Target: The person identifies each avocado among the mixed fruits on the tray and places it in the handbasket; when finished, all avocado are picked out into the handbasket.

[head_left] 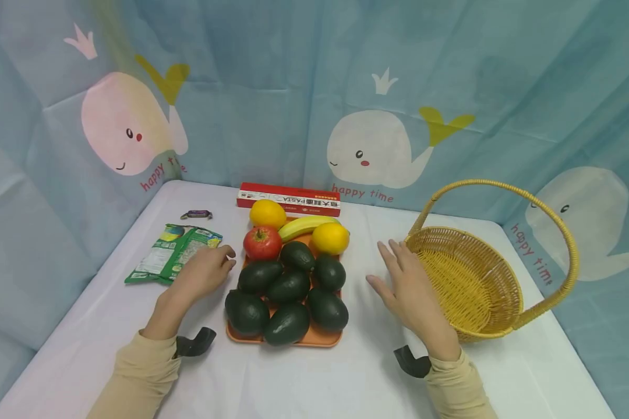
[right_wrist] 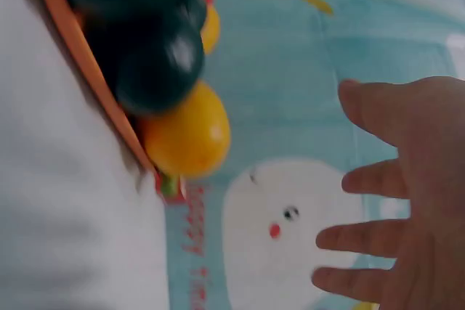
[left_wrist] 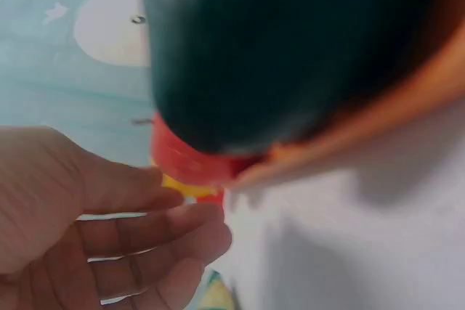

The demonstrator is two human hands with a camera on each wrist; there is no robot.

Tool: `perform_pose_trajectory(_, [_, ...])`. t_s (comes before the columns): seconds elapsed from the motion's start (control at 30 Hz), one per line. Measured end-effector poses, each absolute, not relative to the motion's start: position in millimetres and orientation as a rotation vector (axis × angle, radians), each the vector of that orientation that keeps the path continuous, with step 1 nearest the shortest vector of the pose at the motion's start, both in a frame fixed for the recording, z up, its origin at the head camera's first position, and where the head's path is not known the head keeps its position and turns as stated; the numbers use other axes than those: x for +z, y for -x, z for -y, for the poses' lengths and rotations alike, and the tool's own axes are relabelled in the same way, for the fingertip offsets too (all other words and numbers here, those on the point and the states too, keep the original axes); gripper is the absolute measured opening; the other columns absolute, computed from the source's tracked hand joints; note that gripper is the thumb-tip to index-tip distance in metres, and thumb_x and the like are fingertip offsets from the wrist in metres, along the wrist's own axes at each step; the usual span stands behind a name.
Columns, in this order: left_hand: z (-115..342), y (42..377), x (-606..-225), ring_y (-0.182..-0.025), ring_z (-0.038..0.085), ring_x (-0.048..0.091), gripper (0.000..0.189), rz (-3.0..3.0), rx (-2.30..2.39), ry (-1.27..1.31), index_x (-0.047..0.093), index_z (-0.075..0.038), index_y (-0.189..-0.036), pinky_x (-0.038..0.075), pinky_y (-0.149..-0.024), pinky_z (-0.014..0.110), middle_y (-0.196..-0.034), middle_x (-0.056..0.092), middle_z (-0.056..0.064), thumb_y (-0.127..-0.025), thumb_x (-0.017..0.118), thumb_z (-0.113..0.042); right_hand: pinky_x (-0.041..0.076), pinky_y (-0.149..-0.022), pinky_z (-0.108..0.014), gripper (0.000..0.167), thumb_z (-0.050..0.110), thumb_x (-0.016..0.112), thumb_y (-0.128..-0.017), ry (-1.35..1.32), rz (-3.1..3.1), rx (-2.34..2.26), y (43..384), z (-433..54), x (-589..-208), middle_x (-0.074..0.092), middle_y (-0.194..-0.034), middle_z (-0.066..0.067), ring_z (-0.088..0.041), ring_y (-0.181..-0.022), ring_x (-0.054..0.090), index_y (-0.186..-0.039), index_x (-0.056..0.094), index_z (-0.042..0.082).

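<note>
An orange tray [head_left: 322, 338] holds several dark green avocados [head_left: 287, 323], a red round fruit [head_left: 262, 242], a banana [head_left: 308, 226] and two yellow lemon-like fruits [head_left: 331, 238]. My left hand [head_left: 201, 272] hovers left of the tray, over the near edge of a green snack bag [head_left: 159, 256]. Its fingers are loosely bent with nothing between them, as the left wrist view shows too. Between the tray and a yellow wicker basket [head_left: 461, 285] is my right hand [head_left: 413, 291], fingers spread and holding nothing. In the right wrist view, a yellow fruit [right_wrist: 190, 136] sits apart from that hand.
A red pasta box [head_left: 288, 199] lies behind the tray. Beyond the snack bag is a small purple wrapped candy [head_left: 197, 215]. The basket's tall handle [head_left: 550, 215] arches over it. A blue whale-print curtain [head_left: 272, 105] encloses the white table [head_left: 283, 384].
</note>
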State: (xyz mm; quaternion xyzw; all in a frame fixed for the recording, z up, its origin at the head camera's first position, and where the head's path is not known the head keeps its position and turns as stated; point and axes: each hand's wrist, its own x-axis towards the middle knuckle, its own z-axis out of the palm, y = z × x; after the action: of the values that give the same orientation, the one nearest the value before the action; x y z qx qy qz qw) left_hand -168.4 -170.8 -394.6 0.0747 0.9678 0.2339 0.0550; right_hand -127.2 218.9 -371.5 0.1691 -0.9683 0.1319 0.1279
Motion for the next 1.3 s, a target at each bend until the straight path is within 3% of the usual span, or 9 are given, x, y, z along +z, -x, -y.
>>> perform_pose_trajectory(0.17, [175.9, 173.8, -406.5, -0.073, 0.019, 0.056, 0.024, -2.860, 0.707, -0.277, 0.066, -0.001, -0.107, 0.052, -0.070, 0.034, -0.086, 0.068, 0.009, -0.091, 0.066, -0.018, 0.047, -0.101, -0.051, 0.059, 0.039, 0.065, -0.091, -0.599, 2.768, 0.448, 121.7, -197.4, -382.1, 0.053, -0.141, -0.014, -0.034, -0.125, 0.056, -0.143, 0.048, 0.015])
perform_pose_trajectory(0.47, [176.9, 178.0, -418.0, -0.070, 0.016, 0.054, 0.012, -2.737, 0.812, -0.355, 0.066, -0.003, -0.097, 0.048, -0.067, 0.029, -0.077, 0.063, 0.004, -0.092, 0.063, -0.013, 0.053, -0.091, -0.044, 0.050, 0.043, 0.061, -0.093, -0.767, 2.824, 0.395, 118.7, -177.2, -401.6, 0.059, -0.133, -0.009, -0.027, -0.110, 0.064, -0.138, 0.055, 0.021])
perform_pose_trajectory(0.67, [175.5, 176.7, -421.1, -0.069, 0.015, 0.052, 0.009, -2.732, 0.812, -0.391, 0.065, -0.004, -0.090, 0.045, -0.065, 0.029, -0.075, 0.061, 0.003, -0.091, 0.062, -0.012, 0.054, -0.076, -0.033, 0.048, 0.043, 0.064, -0.091, -0.761, 2.842, 0.408, 115.6, -169.9, -407.7, 0.062, -0.121, -0.008, -0.018, -0.090, 0.065, -0.132, 0.061, 0.019])
perform_pose_trajectory(0.83, [174.5, 177.6, -423.2, -0.068, 0.016, 0.051, 0.010, -2.745, 0.794, -0.407, 0.064, -0.004, -0.088, 0.043, -0.063, 0.028, -0.074, 0.059, 0.004, -0.091, 0.060, -0.012, 0.046, -0.063, -0.025, 0.053, 0.046, 0.068, -0.087, -0.717, 2.952, 0.462, 110.8, -160.6, -409.7, 0.062, -0.103, -0.004, -0.009, -0.071, 0.053, -0.131, 0.061, 0.016])
perform_pose_trajectory(1.07, [173.2, 177.7, -421.0, -0.066, 0.015, 0.050, 0.010, -2.748, 0.777, -0.412, 0.064, -0.003, -0.088, 0.041, -0.061, 0.027, -0.073, 0.058, 0.004, -0.091, 0.060, -0.011, 0.053, -0.074, -0.034, 0.061, 0.047, 0.070, -0.084, -0.746, 3.010, 0.501, 106.5, -154.5, -412.8, 0.067, -0.106, -0.006, -0.016, -0.085, 0.064, -0.134, 0.056, 0.014])
perform_pose_trajectory(1.3, [172.6, 176.2, -422.0, -0.065, 0.015, 0.050, 0.008, -2.762, 0.767, -0.422, 0.063, -0.004, -0.086, 0.041, -0.060, 0.027, -0.072, 0.058, 0.004, -0.090, 0.061, -0.009, 0.053, -0.081, -0.037, 0.063, 0.048, 0.071, -0.084, -0.614, 3.039, 0.610, 106.5, -162.4, -394.9, 0.066, -0.116, -0.006, -0.018, -0.094, 0.065, -0.137, 0.054, 0.019])
